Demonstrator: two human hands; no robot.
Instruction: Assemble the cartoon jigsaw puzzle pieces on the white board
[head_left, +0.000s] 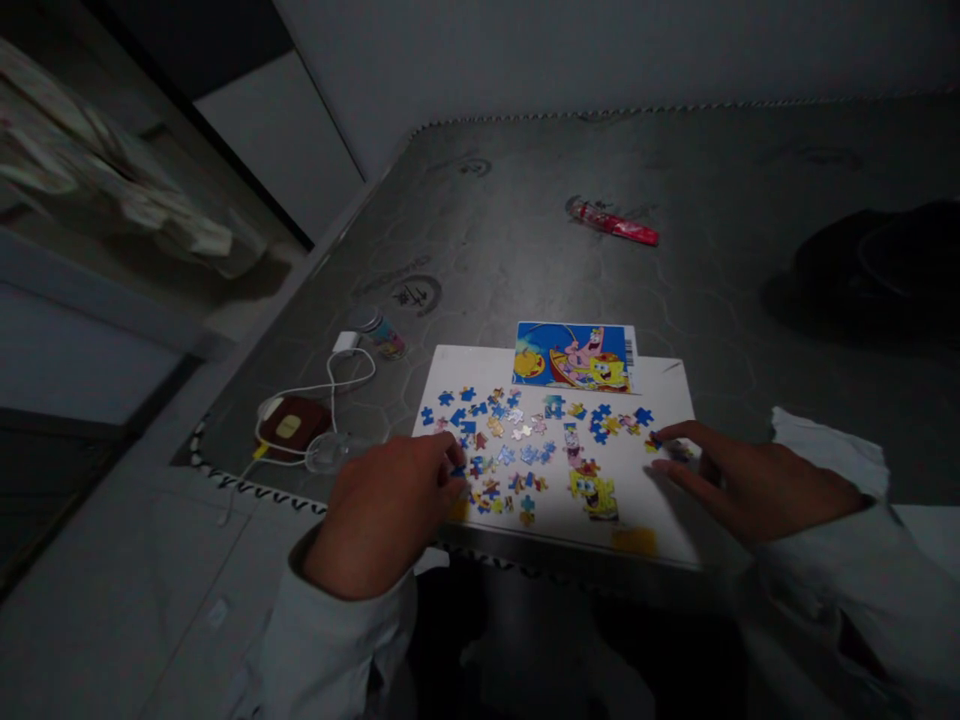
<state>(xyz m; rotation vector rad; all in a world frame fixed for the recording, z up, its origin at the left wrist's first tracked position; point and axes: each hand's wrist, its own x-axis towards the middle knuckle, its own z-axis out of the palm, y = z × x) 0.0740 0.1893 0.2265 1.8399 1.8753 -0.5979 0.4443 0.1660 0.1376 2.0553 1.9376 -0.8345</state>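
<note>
Loose jigsaw puzzle pieces [505,455] lie scattered over the left and middle of a white board [540,540]. Some joined pieces [592,492] form part of a yellow cartoon figure at the board's lower middle. My left hand [401,500] is curled over the left edge of the scatter; whatever is between its fingertips is hard to make out beside a blue piece. On the right, my right hand [739,480] has thumb and forefinger apart, the forefinger touching a small dark piece [654,441]. Behind the pieces lies a picture card [574,357] with cartoon characters.
A clear jar with a colourful label [386,338], a white cable [330,385] and a brown box-like item [292,428] lie left of the board. Farther back is a red wrapper [615,224]. A dark object [877,260] and crumpled white paper [829,450] are at right.
</note>
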